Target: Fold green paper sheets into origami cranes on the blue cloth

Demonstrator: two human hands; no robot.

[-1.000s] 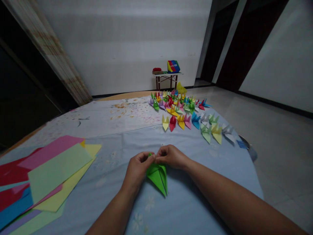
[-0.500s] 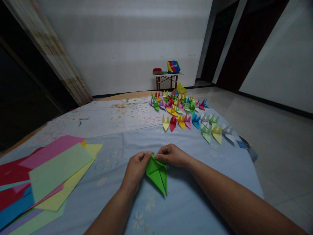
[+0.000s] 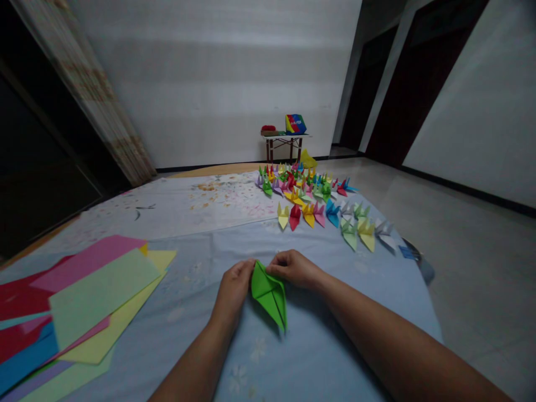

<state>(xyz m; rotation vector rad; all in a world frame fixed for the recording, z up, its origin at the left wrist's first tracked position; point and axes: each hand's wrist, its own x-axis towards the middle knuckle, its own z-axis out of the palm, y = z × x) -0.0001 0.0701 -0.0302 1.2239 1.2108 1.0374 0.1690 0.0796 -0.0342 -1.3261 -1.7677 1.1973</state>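
Note:
A folded green paper piece (image 3: 268, 293) lies on the light blue cloth (image 3: 318, 357) in front of me, its long point aimed towards me. My left hand (image 3: 234, 290) is closed on its left upper edge. My right hand (image 3: 293, 268) pinches its upper right corner. Both hands rest low on the cloth with the paper between them.
A stack of coloured paper sheets (image 3: 79, 301) lies at the left. Several finished paper cranes (image 3: 318, 201) stand in rows farther back on the right. A small table (image 3: 285, 142) with a colourful box stands by the far wall. The cloth ends at tiled floor (image 3: 469, 257) on the right.
The top flap of the green paper has come up and opened between my fingers. My hands have spread slightly apart. The view has shifted a little.

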